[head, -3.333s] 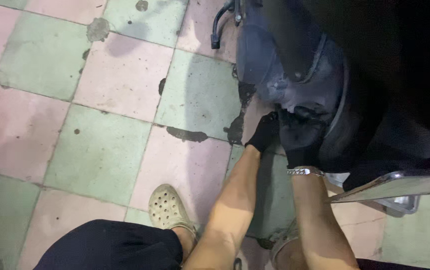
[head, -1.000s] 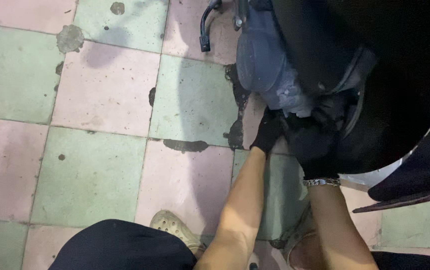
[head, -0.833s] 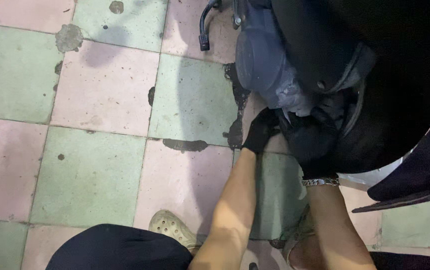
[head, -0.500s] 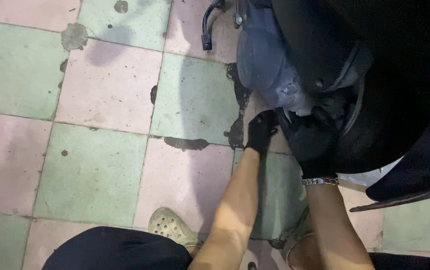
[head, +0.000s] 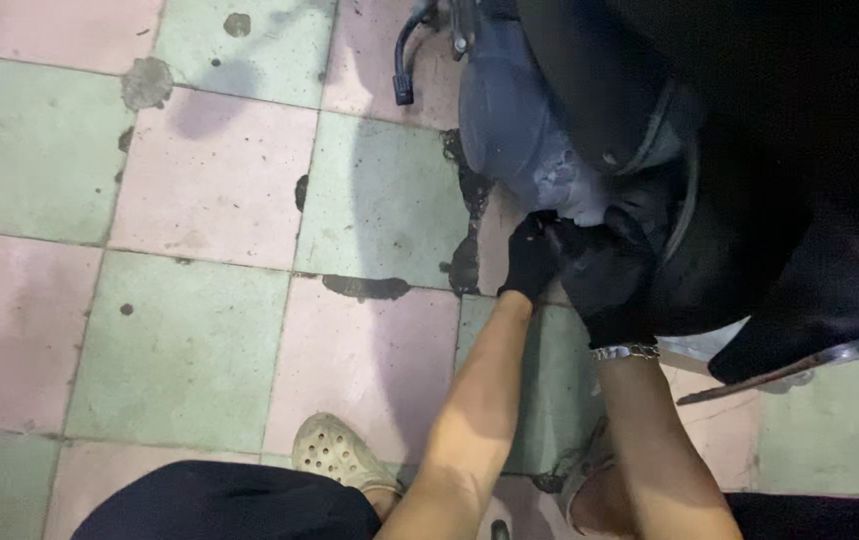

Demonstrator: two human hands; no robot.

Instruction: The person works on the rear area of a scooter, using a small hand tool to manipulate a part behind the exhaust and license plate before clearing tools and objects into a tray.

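My left hand (head: 533,256) and my right hand (head: 610,282) both wear black gloves and reach side by side to the underside of a scooter. They press against the lower edge of its grey-blue engine casing (head: 515,130), where it meets the black body panel (head: 800,160). The gloves merge with the dark parts, so what the fingers grip is hidden. A silver bracelet (head: 626,351) circles my right wrist.
The floor is pink and green tiles (head: 200,190) with dark oil stains (head: 365,287). A black lever (head: 405,60) sticks out at the scooter's far end. A metal-edged footboard (head: 800,365) juts out at the right. My beige clog (head: 335,455) and dark-clad knee are below.
Both hands stay at the same spot under the scooter, with only small shifts of the left fingers. The view has drifted slightly.
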